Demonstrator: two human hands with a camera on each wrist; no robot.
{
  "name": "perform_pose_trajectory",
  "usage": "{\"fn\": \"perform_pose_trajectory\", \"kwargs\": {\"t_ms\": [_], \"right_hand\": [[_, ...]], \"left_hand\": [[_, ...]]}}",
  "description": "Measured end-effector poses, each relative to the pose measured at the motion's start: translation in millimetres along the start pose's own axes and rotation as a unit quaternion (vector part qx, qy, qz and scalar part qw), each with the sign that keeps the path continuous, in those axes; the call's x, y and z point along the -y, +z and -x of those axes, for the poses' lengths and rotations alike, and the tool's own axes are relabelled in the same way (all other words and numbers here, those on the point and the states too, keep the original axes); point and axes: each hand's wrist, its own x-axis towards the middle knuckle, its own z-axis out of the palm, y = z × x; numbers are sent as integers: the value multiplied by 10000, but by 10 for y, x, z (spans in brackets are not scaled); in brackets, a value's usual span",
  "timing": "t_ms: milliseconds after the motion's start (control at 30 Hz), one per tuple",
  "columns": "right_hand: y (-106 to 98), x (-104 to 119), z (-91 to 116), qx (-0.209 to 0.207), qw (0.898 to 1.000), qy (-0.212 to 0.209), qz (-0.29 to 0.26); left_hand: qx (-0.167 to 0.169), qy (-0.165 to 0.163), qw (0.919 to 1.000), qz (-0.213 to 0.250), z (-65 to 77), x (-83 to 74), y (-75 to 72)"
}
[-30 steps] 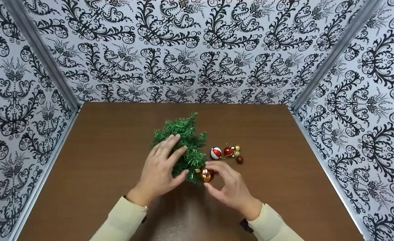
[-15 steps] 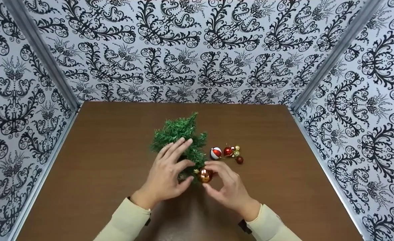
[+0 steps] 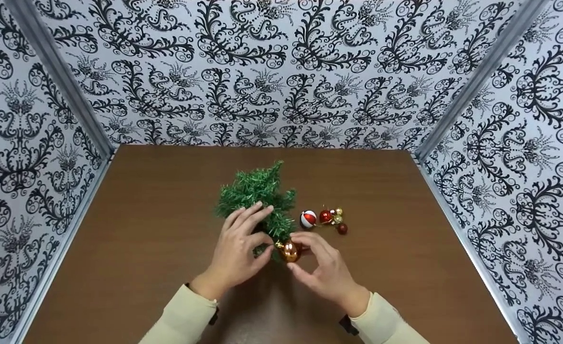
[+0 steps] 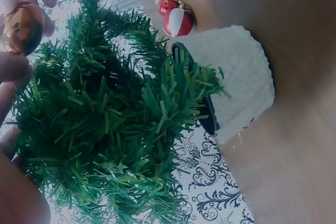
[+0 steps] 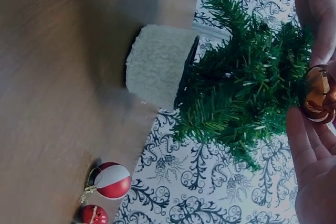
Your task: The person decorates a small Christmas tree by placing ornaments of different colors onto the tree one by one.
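A small green artificial Christmas tree (image 3: pixel 256 185) stands on the table in a white, rough-textured pot (image 4: pixel 233 80). At its near right side, my right hand (image 3: pixel 327 268) holds a shiny copper-gold Christmas bauble (image 3: pixel 290 252) between thumb and fingers. The bauble's small gold cap (image 3: pixel 278 244) points left toward the branches. My left hand (image 3: pixel 236 251) reaches across the front of the tree, its longer fingers over the branches. Its thumb and forefinger come together right beside the cap. In the right wrist view, the bauble overlaps the tree's branches.
To the right of the tree lie a red-and-white bauble (image 3: pixel 308 219), a red bauble (image 3: pixel 326 216), small gold ornaments (image 3: pixel 339 211) and a smaller dark red bauble (image 3: pixel 342 229). Patterned walls (image 3: pixel 262 86) surround the brown table (image 3: pixel 167 191) on three sides.
My left hand has moved slightly right, and its thumb and forefinger have closed together near the bauble's cap. The bauble has turned and shifted slightly left in my right hand.
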Motion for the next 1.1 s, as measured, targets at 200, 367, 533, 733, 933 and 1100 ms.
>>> {"fn": "perform_pose_trajectory", "kwargs": {"t_ms": [200, 367, 533, 733, 933, 1100], "right_hand": [[45, 17, 27, -36, 9968, -113, 785], [102, 37, 34, -56, 9953, -80, 964], [153, 53, 43, 5, 9935, -13, 1140], [207, 73, -12, 53, 9945, 31, 1046], [318, 117, -189, -252, 9945, -112, 1007], [401, 153, -295, -436, 9922, -143, 1157]], "left_hand": [[-599, 389, 9972, -203, -32, 1, -64], [-918, 771, 9919, -427, -59, -20, -139], [-977, 888, 9902, -454, -72, -32, -202], [-647, 675, 9948, -401, -38, -18, -212], [-474, 309, 9980, -272, 11, 2, -195], [-434, 144, 9989, -129, 27, 2, -179]]}}
